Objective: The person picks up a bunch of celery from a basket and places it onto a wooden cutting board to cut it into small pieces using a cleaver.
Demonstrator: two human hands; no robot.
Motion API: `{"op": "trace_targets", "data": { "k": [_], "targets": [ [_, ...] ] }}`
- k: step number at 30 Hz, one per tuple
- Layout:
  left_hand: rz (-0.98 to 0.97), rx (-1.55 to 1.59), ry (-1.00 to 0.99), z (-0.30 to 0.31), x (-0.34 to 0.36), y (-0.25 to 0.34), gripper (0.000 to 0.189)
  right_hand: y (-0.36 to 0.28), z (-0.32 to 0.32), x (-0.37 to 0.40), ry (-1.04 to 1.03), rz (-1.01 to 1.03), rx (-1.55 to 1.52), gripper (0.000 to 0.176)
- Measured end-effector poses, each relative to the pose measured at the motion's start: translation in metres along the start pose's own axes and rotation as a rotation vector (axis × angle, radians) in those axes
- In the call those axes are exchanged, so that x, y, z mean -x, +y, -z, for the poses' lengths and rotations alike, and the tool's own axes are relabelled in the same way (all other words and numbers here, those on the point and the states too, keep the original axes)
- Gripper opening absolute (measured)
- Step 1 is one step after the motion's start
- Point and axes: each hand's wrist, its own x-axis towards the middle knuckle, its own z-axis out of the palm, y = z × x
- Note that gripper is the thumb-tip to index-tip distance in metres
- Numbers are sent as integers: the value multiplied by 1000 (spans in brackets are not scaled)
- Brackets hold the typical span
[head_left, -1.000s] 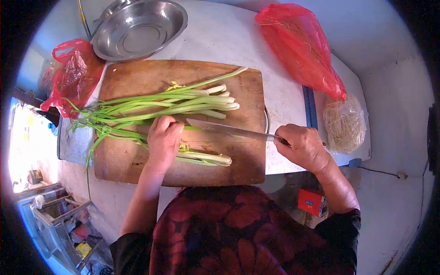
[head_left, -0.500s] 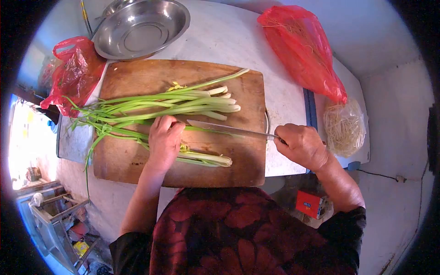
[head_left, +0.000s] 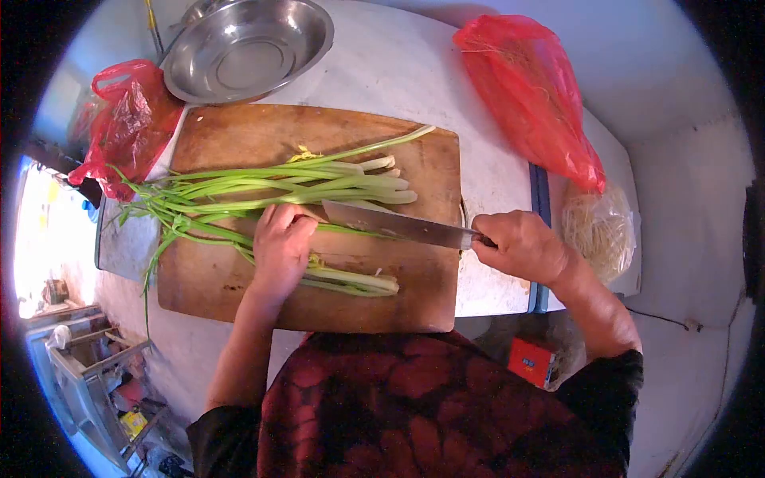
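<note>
My left hand [head_left: 280, 247] presses down on a few green stalks [head_left: 351, 280] lying on the near half of a wooden cutting board [head_left: 239, 135]. My right hand [head_left: 518, 245] grips the handle of a long knife [head_left: 390, 224], whose blade lies across the board with its tip next to my left fingers. A larger bundle of green stalks [head_left: 303, 183] with pale ends stretches across the board's middle, leaves hanging over the left edge.
A steel bowl [head_left: 245, 48] stands behind the board. A red plastic bag [head_left: 127, 119] lies at the left, another red bag [head_left: 534, 95] at the right, with a clear bag of pale strands [head_left: 599, 227] beside it. The white counter [head_left: 398, 64] ends just past my right hand.
The knife blade has turned flatter and shifted slightly toward the far bundle. My left hand stays on the near stalks.
</note>
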Motion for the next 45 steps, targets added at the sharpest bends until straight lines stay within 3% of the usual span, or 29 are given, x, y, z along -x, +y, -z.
{"op": "trace_targets", "data": {
  "k": [13, 32, 45],
  "targets": [
    [-15, -12, -11, -1, 1, 0, 17, 21, -11, 17, 156, 151, 106, 12],
    [-8, -25, -5, 1, 0, 4, 15, 42, -40, 15, 97, 48, 106, 11],
    [-34, 0, -51, 0, 2, -2, 16, 56, -41, 81, 101, -109, 202, 10]
  ]
}}
